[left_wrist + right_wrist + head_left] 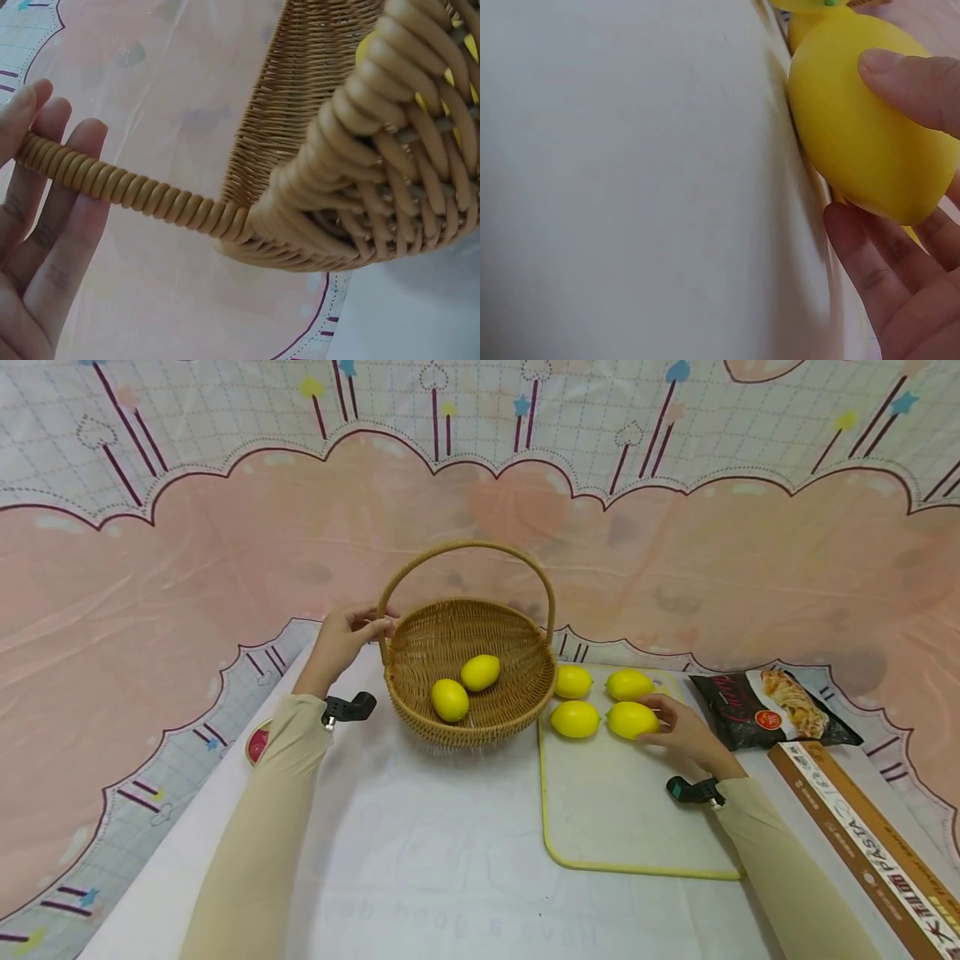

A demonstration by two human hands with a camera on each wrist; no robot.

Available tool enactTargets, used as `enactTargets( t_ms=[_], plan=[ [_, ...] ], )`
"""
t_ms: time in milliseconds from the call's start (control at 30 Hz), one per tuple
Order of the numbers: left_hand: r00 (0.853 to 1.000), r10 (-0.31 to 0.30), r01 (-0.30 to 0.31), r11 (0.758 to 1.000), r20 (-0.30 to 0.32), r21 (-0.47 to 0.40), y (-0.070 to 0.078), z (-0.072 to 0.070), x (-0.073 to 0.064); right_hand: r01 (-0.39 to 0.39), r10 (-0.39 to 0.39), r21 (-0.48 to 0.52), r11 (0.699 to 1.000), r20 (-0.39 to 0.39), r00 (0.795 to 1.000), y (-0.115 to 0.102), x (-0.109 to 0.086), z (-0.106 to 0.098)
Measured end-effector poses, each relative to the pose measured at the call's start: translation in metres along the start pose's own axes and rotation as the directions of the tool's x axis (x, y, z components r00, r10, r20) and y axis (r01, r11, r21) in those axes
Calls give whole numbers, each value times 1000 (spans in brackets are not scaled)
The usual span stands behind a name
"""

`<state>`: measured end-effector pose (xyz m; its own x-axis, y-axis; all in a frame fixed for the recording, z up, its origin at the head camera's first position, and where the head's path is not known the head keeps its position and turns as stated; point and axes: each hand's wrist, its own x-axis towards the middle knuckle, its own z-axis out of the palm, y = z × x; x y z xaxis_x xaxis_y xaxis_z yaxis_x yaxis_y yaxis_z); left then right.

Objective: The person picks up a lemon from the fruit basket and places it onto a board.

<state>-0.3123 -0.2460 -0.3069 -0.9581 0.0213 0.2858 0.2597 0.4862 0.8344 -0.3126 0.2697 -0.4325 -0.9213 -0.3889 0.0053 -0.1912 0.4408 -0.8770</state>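
Note:
A wicker basket (pixel 420 714) with a tall arched handle (pixel 468 544) stands at the centre of the head view. Two yellow lemons (pixel 480 673) lie inside it. My left hand (pixel 348 642) holds the left side of the handle near its base, thumb and fingers about the woven rod (pixel 142 193) in the left wrist view. On a cutting board (pixel 630 810) to the right sit several more lemons (pixel 575 719). My right hand (pixel 688 735) grips the nearest right lemon (pixel 862 127), its thumb on one side and fingertips along the other.
Right of the board lies a black food packet (pixel 772 708), with a long brown pasta box (pixel 862 835) in front of it. A small round red item (pixel 257 743) shows partly behind the left sleeve. Patterned cloth (pixel 480 502) hangs behind the white table (pixel 442 843).

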Motion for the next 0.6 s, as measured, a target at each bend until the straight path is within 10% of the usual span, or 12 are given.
enactTargets(
  t_ms=[600],
  plan=[
    [987, 78, -66, 994, -142, 90, -11, 14, -8, -34, 34, -40, 999, -7, 999, 0, 0, 1]
  ],
)
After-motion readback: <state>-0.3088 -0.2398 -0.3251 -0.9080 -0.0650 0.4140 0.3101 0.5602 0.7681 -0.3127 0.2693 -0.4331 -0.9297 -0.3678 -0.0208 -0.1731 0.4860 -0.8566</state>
